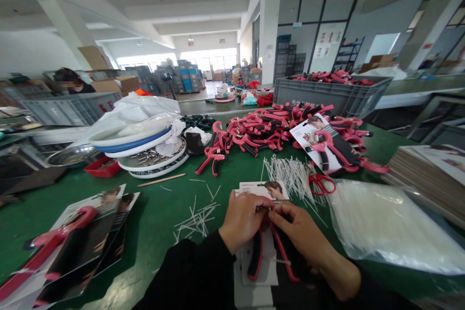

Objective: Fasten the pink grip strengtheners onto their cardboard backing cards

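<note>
Low in the middle, pink pliers (286,256) with black-lined handles lie over a printed backing card (247,185). My left hand (240,218) is closed around the pliers' head from the left. On the other side my right hand (305,227) is closed, thumb and fingertips pinched at the same head; whether a thin tie is also between them is hidden. A white tie (281,262) crosses the right handle. Loose white ties (198,218) lie left of my hands, and a thicker bunch of ties (288,174) lies beyond the card.
Carded pliers (61,242) lie at left. Behind are a pliers heap (254,128), stacked round trays (156,160) and a pencil (162,180). Red-handled scissors (322,184), a clear bag (392,227) and a card stack (421,179) sit at right. A person (72,81) is far left.
</note>
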Demonstrator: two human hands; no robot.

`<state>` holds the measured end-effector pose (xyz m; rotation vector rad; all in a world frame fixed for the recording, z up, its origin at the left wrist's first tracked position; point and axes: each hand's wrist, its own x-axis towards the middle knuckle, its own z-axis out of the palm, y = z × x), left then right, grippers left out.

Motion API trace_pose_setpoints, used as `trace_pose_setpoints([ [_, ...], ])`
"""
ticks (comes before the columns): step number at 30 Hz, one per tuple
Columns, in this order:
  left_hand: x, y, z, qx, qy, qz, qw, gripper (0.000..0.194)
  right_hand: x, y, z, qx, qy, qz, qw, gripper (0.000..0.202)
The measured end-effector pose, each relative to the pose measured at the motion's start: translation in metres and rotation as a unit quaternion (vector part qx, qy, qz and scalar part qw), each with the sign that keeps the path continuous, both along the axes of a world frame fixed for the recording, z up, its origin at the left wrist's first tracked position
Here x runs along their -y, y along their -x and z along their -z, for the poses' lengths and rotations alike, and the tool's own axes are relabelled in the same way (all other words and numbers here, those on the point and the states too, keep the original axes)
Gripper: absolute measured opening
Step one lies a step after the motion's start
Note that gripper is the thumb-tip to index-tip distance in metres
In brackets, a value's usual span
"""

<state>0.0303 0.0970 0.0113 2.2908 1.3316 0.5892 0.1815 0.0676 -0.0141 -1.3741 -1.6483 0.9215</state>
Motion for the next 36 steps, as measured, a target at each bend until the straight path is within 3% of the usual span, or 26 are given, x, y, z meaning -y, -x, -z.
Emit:
trace_pose_setpoints([
  [5, 0.001, 0.008, 0.002, 0.026, 0.010, 0.024, 0.999, 0.031, -0.006, 0.002, 0.000, -0.002, 0.006, -0.003, 1.000, 0.028],
  [11, 0.008, 0.013, -0.002, 0.024, -0.016, 0.001, 1.000, 0.016, -0.004, 0.004, 0.005, 0.006, -0.036, 0.012, 0.999, 0.021],
  [15, 0.019, 0.009, -0.005, -0.008, -0.106, -0.028, 0.994, 0.013, 0.002, 0.005, 0.011, -0.003, -0.110, 0.036, 0.993, 0.016],
  [18, 0.025, 0.010, -0.004, -0.025, -0.173, -0.030, 0.984, 0.011, 0.004, 0.005, 0.014, -0.004, -0.161, 0.014, 0.987, 0.016],
  [26, 0.042, 0.014, -0.001, 0.049, -0.258, -0.030, 0.964, 0.019, 0.006, 0.004, 0.013, 0.089, -0.215, -0.053, 0.971, 0.007],
  [29, 0.053, 0.015, 0.003, 0.064, -0.227, -0.045, 0.971, 0.018, 0.005, 0.002, 0.011, 0.117, -0.226, -0.074, 0.964, 0.009],
  [31, 0.058, 0.019, 0.006, 0.045, -0.168, -0.064, 0.983, 0.015, 0.003, 0.001, 0.009, 0.125, -0.234, -0.089, 0.960, 0.012],
  [34, 0.060, 0.025, 0.010, -0.018, -0.066, -0.084, 0.994, 0.031, 0.001, 0.001, 0.006, 0.131, -0.245, -0.105, 0.955, 0.015],
  [36, 0.058, 0.027, 0.011, -0.045, -0.023, -0.093, 0.994, 0.028, 0.002, 0.001, 0.003, 0.139, -0.250, -0.105, 0.952, 0.017],
])
